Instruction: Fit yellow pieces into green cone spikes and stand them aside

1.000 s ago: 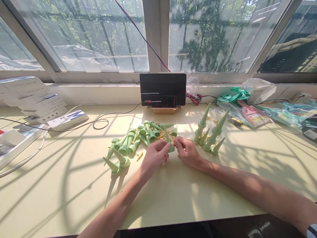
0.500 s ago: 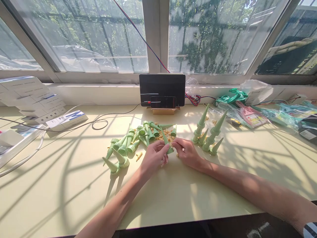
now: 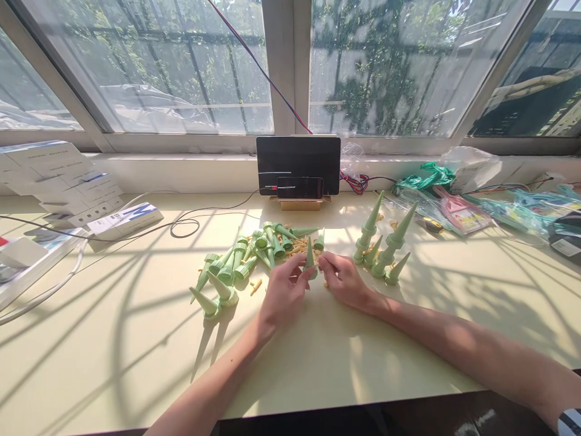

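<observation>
A green plastic watering spike (image 3: 310,253) stands nearly upright, point up, between the thumb and fingers of my left hand (image 3: 285,284). Close on its right, my right hand (image 3: 342,278) is pinched shut at the spike's side, on what looks like a small yellow peg, mostly hidden by the fingertips. Just beyond both hands lies a heap of green spikes (image 3: 261,242), with loose yellow pegs (image 3: 297,247) among them. Two spikes (image 3: 211,307) sit point up at the heap's near left. To the right of my right hand, several more spikes (image 3: 385,257) stand upright, some stacked.
A dark tablet (image 3: 297,158) and a phone (image 3: 299,188) lean on a stand at the back. White boxes (image 3: 59,175) are piled at the left, near a cable (image 3: 184,227). Plastic bags (image 3: 465,212) lie at the back right. A T-shaped yellow peg (image 3: 256,287) lies left of my left hand.
My left hand has turned the spike from leaning left to nearly upright. The right hand stays pinched beside it, shifted very slightly right.
</observation>
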A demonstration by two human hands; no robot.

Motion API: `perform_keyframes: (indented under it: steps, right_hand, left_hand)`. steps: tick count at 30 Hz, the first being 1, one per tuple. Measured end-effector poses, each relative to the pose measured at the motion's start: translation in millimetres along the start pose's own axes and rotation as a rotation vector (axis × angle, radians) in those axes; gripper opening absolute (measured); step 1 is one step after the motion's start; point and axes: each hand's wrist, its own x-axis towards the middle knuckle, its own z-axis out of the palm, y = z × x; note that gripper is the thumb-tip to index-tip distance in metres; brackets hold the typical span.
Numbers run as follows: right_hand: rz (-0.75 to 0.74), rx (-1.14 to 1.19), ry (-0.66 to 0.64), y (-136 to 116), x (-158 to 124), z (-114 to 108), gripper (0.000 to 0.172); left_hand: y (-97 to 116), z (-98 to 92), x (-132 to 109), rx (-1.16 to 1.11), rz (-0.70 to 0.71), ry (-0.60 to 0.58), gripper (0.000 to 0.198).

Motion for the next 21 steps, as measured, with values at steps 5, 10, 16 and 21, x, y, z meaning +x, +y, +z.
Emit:
perform_keyframes:
  steps: [5,10,16,21]
  right_hand:
    - [-0.031,-0.006,-0.011,0,0,0,0.043]
    - [-0.049,0.0,-0.014,1,-1,1,0.042]
    - [-0.002,-0.019,-0.019,2,-1,0,0.044]
    - [0.025,-0.019,-0.03,1,-1,0,0.047]
  left_hand:
    - [4,-2.2,2,-0.129,-0.135,-0.041,0.035]
    - [6,-3.1,3,-0.173,-0.172,-0.072,0.039]
    - [-3,0.5,1,-0.06,-0.04,-0.008,0.027]
    - [-7,1.8,-1,-0.017,0.008,0.005,0.026]
